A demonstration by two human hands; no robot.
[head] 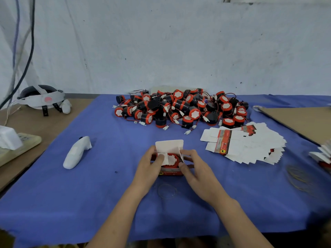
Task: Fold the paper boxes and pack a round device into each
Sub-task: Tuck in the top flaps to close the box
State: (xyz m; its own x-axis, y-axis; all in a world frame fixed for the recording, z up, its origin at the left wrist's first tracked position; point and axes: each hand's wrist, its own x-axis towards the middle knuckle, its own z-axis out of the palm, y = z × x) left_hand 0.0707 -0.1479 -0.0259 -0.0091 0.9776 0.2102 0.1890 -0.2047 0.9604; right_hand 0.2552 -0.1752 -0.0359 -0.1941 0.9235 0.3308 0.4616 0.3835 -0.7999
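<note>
Red-and-white paper box (170, 172) sits on the blue cloth (107, 176), lid flap (169, 145) upright — a round red-and-black device (172, 160) already inside. Left hand (148, 167) grips its side, pressing 1 tab inward; right hand (197, 170) pinches the opposite tab — probably bracing the walls for closing.

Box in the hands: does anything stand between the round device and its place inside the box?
Nothing visible does. The round device sits inside the box. The left hand holds the box, thumb pressing one side flap over the device; the right hand pinches the other; the lid flap stands upright behind, not yet closed.
</note>
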